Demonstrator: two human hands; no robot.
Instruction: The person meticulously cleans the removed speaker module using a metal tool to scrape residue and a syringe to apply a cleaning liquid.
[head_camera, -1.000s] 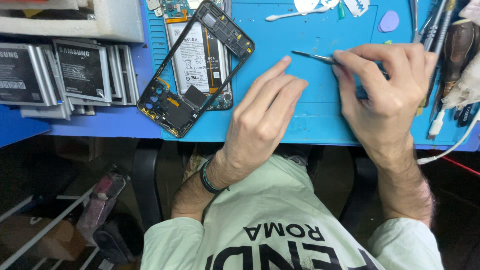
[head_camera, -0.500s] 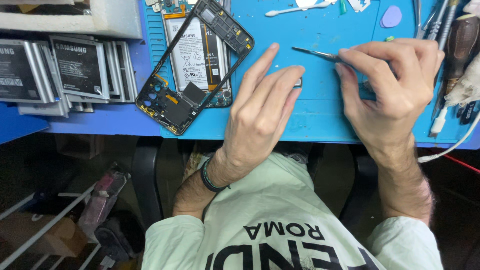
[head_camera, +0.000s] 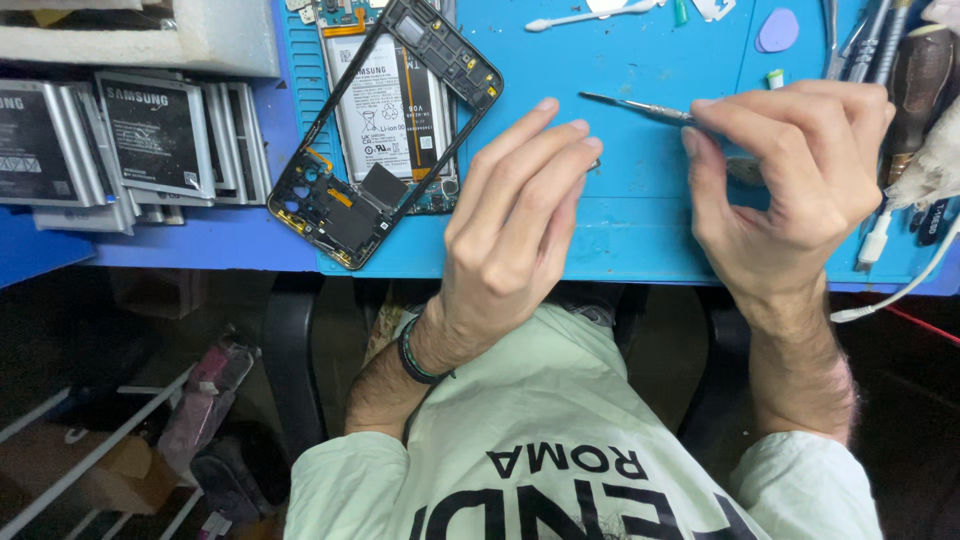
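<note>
A thin metal pair of tweezers (head_camera: 640, 106) lies slanted over the blue work mat (head_camera: 640, 230), its pointed tip toward the left and its back end pinched in the right hand (head_camera: 790, 185) — thumb and forefinger are closed on it, the other fingers curled in beside them. The left hand (head_camera: 515, 215) rests just to the left of the tool, fingers stretched out and held close together, their tips on the mat near a tiny dark part that is too small to make out; this hand grasps nothing. A dark band sits on the left wrist. Further left on the mat lies an opened phone (head_camera: 385, 110) with its white battery exposed, and a black mid-frame (head_camera: 345, 215) lies tilted across it, one corner reaching the near edge of the mat. Beyond that, on the blue tabletop (head_camera: 180, 250), a row of flat phone batteries (head_camera: 120, 140) stands packed side by side. Near the far edge of the mat lie a cotton swab (head_camera: 585, 17) and a purple pick (head_camera: 777, 30). At the right edge are several tool handles (head_camera: 880, 40) and a white cable (head_camera: 900, 285) — the cable trails off the tabletop.
</note>
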